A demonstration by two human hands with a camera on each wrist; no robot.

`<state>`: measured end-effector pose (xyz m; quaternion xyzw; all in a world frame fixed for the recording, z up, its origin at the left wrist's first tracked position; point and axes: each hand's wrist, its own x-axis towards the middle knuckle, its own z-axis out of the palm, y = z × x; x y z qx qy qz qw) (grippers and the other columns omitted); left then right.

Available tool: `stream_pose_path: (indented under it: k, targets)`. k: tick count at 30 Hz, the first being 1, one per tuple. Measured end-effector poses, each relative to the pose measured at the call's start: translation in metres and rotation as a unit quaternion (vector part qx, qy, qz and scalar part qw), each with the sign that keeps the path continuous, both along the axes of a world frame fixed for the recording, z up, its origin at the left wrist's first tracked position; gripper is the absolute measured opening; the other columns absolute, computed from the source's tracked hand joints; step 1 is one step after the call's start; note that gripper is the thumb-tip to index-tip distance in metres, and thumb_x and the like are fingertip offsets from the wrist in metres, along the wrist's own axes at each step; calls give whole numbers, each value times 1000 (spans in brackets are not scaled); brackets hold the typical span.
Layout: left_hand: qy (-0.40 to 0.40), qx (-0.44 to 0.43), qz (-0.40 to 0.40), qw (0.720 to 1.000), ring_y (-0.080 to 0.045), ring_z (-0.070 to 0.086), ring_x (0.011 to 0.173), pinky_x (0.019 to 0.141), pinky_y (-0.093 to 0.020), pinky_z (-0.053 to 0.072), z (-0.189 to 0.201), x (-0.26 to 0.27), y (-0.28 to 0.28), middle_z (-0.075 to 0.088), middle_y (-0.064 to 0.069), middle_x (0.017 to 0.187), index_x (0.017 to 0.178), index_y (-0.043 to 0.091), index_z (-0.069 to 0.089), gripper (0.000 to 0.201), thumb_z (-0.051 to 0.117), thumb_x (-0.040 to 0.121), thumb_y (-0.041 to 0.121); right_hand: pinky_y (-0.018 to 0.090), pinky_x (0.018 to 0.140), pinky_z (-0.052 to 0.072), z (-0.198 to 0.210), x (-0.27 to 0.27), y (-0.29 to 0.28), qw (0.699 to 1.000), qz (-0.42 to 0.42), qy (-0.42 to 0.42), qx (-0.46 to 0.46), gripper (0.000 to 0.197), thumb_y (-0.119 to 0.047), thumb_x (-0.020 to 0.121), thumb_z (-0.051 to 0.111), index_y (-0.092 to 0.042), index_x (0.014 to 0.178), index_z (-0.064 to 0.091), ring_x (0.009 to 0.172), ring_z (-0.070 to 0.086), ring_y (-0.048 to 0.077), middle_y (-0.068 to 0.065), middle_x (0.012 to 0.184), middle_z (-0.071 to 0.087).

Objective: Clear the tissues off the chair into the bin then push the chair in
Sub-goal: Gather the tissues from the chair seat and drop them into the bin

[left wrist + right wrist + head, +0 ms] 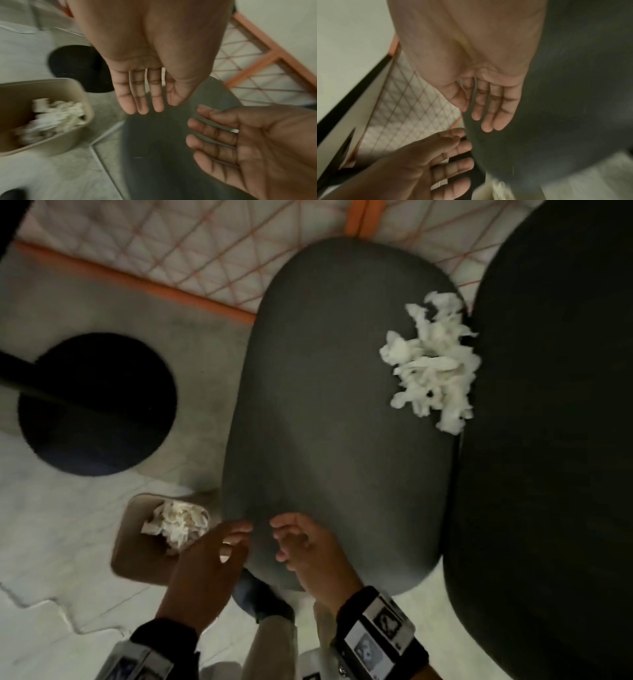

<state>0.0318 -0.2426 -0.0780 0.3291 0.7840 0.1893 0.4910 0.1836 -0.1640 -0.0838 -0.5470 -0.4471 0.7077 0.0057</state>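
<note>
The chair seat (329, 412) is left bare from its near edge to the tissues (433, 364), which are piled against the backrest (548, 440). The bin (133, 542) is set beside the seat's near left corner.

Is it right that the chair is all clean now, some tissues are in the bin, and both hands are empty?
Not quite. The chair seat is not clean: the head view shows a pile of white tissues lying on it, near the backrest. The rest holds: crumpled tissues sit in the beige bin, and the left hand and right hand are both empty, as the wrist views show.
</note>
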Motion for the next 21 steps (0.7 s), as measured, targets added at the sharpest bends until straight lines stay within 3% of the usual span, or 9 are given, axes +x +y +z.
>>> stream_pose_path:
  k: [3,6,10,13,15,18,21]
  targets:
    - [2,31,-41,999,-3,65,94,79,-17,48,19,32,51,69,14,101,102,39,63,25,60,93,16,26,69,47,11,40,35,996,-76,-25,44,25,-15,91,50,-35,97,63,74,63,11,-9,86,68]
    - [12,54,-86,995,-13,67,90,84,-33,53,33,57,104,69,9,98,93,52,59,23,59,89,29,26,66,46,17,71,72,984,-153,-42,79,26,-20,80,52,-40,92,62,74,61,10,-10,85,66]
    - [38,62,-147,986,-18,69,87,81,-31,54,41,80,177,71,5,93,98,39,65,19,61,89,23,38,69,48,14,96,119,962,-234,-64,122,26,-37,70,50,-43,93,59,78,59,17,-2,87,63]
    - [61,63,-188,978,-19,67,92,88,-32,52,40,92,231,71,4,100,102,32,68,22,56,84,33,48,84,54,9,107,157,951,-242,-98,164,26,-43,69,45,-47,94,55,88,62,24,5,99,63]
    - [91,67,-230,967,-24,65,102,95,-38,50,33,96,265,67,-2,114,110,27,69,24,57,88,25,44,91,52,13,108,181,944,-240,-123,191,26,-30,78,51,-43,100,54,97,62,22,4,107,61]
    - [127,70,-270,952,-29,60,108,97,-39,47,20,99,312,57,-6,124,114,26,66,28,56,89,20,23,93,42,12,110,214,922,-234,-172,257,28,-12,89,56,-27,113,58,109,56,18,3,123,52]
    - [161,55,-308,936,-26,58,109,93,-34,45,4,98,351,46,-3,133,121,27,60,31,54,92,19,26,94,44,10,111,245,897,-234,-210,310,26,-14,91,57,-25,114,59,115,55,19,-1,131,45]
